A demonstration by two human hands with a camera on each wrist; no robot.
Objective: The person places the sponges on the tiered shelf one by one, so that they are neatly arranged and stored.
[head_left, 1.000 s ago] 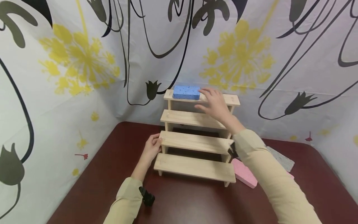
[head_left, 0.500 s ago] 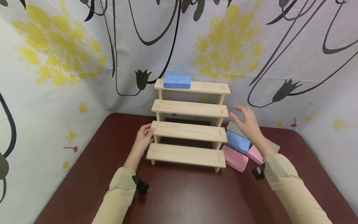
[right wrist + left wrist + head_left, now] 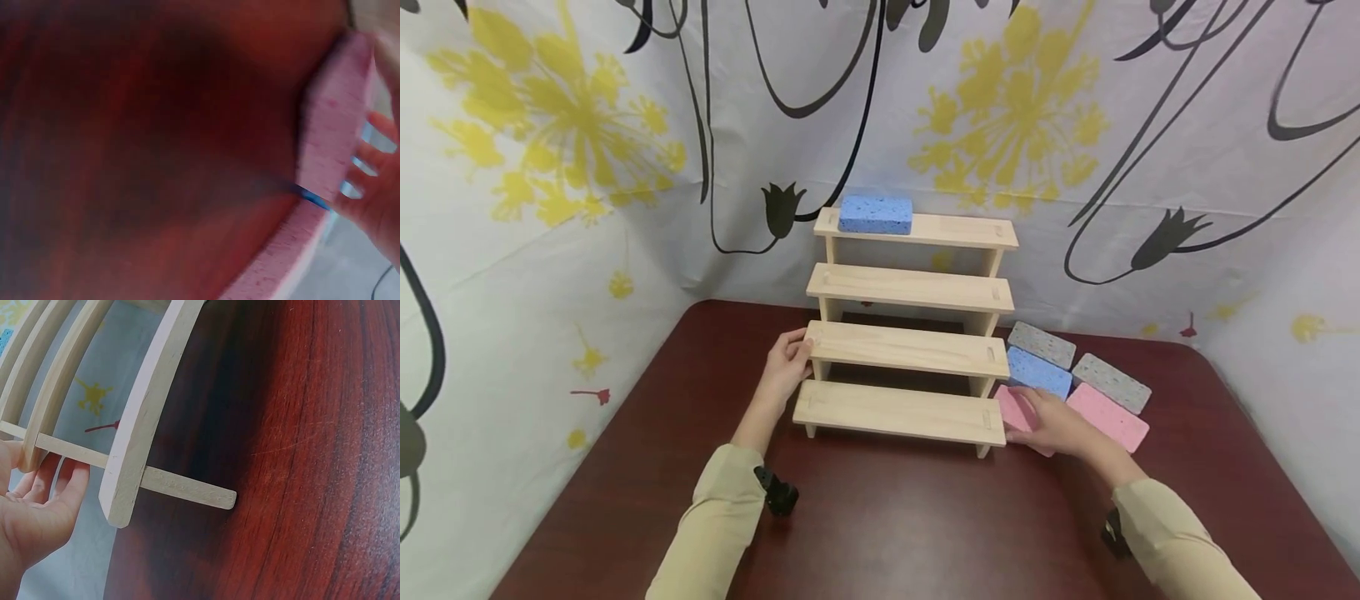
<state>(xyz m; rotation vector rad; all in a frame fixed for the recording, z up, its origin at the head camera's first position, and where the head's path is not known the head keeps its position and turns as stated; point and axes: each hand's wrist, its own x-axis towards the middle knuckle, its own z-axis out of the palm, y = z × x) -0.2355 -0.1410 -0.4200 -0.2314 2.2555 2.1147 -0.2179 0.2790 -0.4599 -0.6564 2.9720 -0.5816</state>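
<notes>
A four-tier wooden step shelf (image 3: 910,287) stands on the table, a blue sponge (image 3: 876,215) lying on its top tier towards the left. My left hand (image 3: 786,367) holds the left end of the second tier from the bottom. In the left wrist view, that hand's fingers (image 3: 69,481) curl under the tier's end. To the right of the bottom tier, my right hand (image 3: 1048,421) grips a pink sponge (image 3: 1013,408), its thumb and fingers across the block. The right wrist view has this pink sponge (image 3: 334,119) on the table, partly covered by the hand.
Beside the shelf on the right lie another pink sponge (image 3: 1108,417), a blue sponge (image 3: 1037,372) and two grey sponges (image 3: 1042,344), (image 3: 1111,382), close together. A patterned cloth (image 3: 1000,125) hangs behind and around the dark red table (image 3: 917,525).
My right hand has come down from the top tier beside the blue sponge to the pink sponge at right and taken hold of it. My left hand stays on the shelf. The head view tilted downward.
</notes>
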